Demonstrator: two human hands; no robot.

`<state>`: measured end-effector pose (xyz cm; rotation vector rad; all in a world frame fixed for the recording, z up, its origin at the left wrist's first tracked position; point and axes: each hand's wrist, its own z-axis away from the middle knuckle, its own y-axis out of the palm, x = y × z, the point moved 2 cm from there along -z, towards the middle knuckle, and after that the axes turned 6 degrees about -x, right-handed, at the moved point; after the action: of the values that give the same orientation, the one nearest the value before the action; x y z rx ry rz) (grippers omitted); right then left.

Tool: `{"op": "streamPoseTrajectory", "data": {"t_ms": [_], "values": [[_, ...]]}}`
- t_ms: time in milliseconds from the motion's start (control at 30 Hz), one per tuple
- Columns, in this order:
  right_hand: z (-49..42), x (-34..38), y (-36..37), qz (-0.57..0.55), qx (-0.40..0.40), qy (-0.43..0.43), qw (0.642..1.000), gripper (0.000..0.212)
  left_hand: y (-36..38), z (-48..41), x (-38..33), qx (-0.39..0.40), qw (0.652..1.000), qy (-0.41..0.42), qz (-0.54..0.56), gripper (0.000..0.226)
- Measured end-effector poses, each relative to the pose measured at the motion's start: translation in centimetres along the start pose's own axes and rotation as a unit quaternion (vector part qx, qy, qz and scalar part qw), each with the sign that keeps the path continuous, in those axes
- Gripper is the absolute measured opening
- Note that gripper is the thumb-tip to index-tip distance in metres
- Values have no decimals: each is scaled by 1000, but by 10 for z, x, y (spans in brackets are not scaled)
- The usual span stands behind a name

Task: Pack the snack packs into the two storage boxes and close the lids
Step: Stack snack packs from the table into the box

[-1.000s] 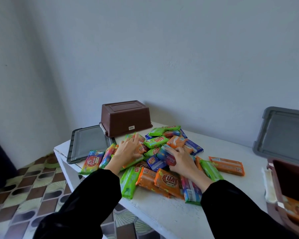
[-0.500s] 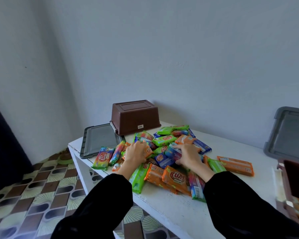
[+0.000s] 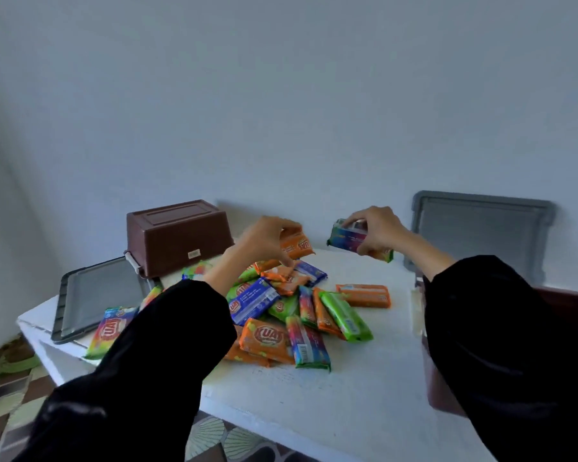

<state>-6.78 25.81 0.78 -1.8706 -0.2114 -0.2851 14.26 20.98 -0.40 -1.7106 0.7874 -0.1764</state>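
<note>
A heap of snack packs (image 3: 281, 315) in orange, green, blue and rainbow wrappers lies mid-table. My left hand (image 3: 264, 241) is raised above the heap, shut on an orange snack pack (image 3: 297, 246). My right hand (image 3: 377, 231) is lifted to the right, shut on a rainbow snack pack (image 3: 349, 238). One brown storage box (image 3: 177, 235) stands upside down at the back left, its grey lid (image 3: 94, 295) lying flat beside it. The second brown box (image 3: 568, 298) sits at the right edge, mostly hidden by my right sleeve. Its grey lid (image 3: 481, 228) leans against the wall.
The white table (image 3: 314, 395) stands against a pale wall, its front-left edge near my left sleeve. A patterned tile floor (image 3: 0, 395) shows below on the left. A single orange pack (image 3: 364, 295) lies apart, right of the heap.
Both hands have risen off the heap, each carrying a pack. The right hand has swung to the right, toward the box at the table's right edge.
</note>
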Motion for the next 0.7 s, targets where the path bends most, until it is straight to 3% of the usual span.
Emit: {"op": "streamPoseTrajectory", "data": {"t_ms": [367,567,700], "values": [[120,-163,-91,12,58,172,983,64,72,-41,-215,129,952,263,85,75],[164,-213,-80,29,80,215,973,68,139,-35,-268,222,931,283,60,78],[179,-233,-56,59,99,200,973,64,180,-35,-271,242,930,278,11,75]]}}
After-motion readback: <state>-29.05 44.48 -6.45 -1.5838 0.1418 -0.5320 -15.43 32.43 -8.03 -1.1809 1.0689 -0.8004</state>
